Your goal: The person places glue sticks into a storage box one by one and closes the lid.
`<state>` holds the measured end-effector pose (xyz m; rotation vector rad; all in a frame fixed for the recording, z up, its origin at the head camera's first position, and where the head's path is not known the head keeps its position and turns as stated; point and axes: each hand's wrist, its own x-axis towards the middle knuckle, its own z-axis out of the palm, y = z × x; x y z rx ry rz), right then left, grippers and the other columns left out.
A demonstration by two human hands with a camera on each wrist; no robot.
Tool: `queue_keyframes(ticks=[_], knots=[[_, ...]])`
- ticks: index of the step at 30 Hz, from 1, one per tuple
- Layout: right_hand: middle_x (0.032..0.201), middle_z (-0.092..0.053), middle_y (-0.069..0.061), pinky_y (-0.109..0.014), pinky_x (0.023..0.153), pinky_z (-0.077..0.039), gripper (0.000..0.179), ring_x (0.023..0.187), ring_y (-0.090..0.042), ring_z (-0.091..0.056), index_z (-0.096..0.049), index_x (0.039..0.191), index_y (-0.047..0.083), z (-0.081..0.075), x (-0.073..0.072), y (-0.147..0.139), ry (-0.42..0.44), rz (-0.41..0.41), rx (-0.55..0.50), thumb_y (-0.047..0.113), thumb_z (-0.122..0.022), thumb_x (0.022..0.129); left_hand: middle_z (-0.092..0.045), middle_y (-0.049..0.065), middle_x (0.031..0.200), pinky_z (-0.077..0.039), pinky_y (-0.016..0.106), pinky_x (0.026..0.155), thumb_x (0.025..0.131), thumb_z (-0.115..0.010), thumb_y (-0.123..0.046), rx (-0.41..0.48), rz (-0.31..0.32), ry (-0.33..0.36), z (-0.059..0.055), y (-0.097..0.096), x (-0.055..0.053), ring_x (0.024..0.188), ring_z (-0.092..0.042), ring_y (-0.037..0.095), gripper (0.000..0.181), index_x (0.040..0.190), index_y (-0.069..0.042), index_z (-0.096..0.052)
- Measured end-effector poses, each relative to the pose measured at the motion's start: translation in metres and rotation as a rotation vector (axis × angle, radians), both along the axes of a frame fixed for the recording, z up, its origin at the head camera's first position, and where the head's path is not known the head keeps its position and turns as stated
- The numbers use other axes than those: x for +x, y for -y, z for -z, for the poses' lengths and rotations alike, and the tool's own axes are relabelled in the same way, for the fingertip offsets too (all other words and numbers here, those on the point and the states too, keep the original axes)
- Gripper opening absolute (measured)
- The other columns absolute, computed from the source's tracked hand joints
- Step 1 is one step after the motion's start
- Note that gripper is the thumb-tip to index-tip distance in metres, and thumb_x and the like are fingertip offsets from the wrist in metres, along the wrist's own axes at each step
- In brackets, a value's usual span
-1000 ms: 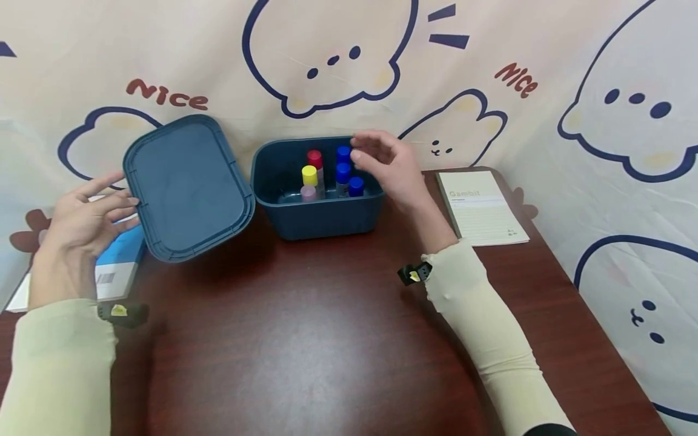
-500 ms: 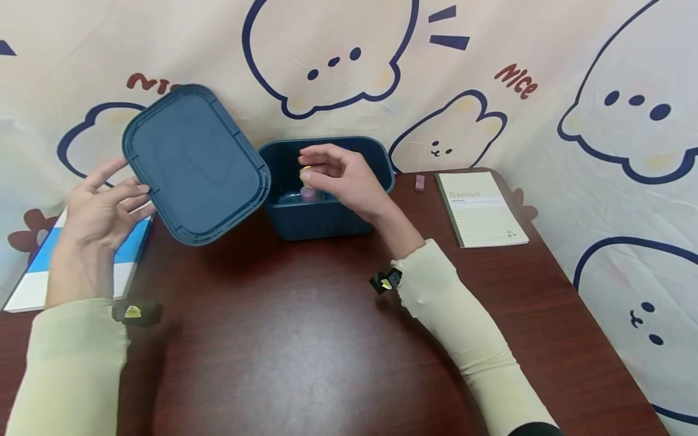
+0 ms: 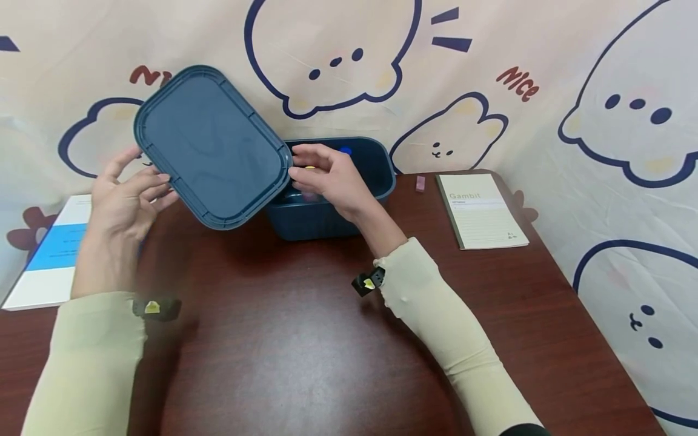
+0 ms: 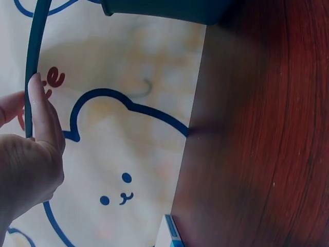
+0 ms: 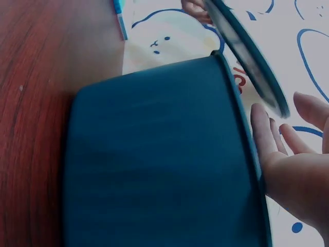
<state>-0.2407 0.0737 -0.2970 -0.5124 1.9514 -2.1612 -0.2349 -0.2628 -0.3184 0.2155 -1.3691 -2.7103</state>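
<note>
A dark blue lid (image 3: pixel 215 145) is held up and tilted at its left edge by my left hand (image 3: pixel 131 191). In the left wrist view, thumb and fingers (image 4: pixel 43 110) lie on either side of its rim. Below and right of the lid stands the matching box (image 3: pixel 322 221), its top uncovered. My right hand (image 3: pixel 329 178) is over the box's front rim, its spread fingertips right at the lid's lower right corner. That corner lies between the parted thumb and fingers (image 5: pixel 263 128) in the right wrist view. A blue cap (image 3: pixel 345 150) shows inside the box; other bottles are mostly hidden.
A small pink block (image 3: pixel 420 184) lies right of the box, beside a Gambit notebook (image 3: pixel 482 212). On the left is a blue-and-white book (image 3: pixel 51 254), partly behind my left arm. A patterned cloth (image 3: pixel 338 121) hangs behind the table (image 3: pixel 272 339).
The lid has risen and moved right with my left hand. My right hand has travelled left from the box's right end to the lid's corner. The box sits slightly further right.
</note>
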Motion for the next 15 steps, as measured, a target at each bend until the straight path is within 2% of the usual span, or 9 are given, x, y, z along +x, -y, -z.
queue_keyframes(ticks=[7,15], knots=[[0.118,-0.068,-0.017,-0.039,0.086,-0.059,0.039,0.098,-0.025,-0.069,-0.057,0.135,-0.002,-0.005,0.001,0.005,-0.011,0.046,-0.046,-0.001,-0.065,0.097,-0.072,0.015,0.108,-0.062,0.041,0.061,0.085,-0.068,0.019,-0.011,-0.001,0.014,-0.003,-0.008,0.0,0.078,-0.073,0.029,0.07,0.14,-0.022,-0.053],[0.115,-0.066,-0.016,-0.039,0.079,-0.06,0.036,0.093,-0.023,-0.07,-0.059,0.133,-0.001,-0.004,0.0,0.006,0.033,0.113,-0.083,-0.002,-0.064,0.097,-0.071,0.014,0.111,-0.062,0.04,0.062,0.088,-0.069,0.014,-0.011,0.048,0.008,-0.002,-0.012,-0.004,0.083,-0.074,0.028,0.067,0.142,-0.022,-0.051]])
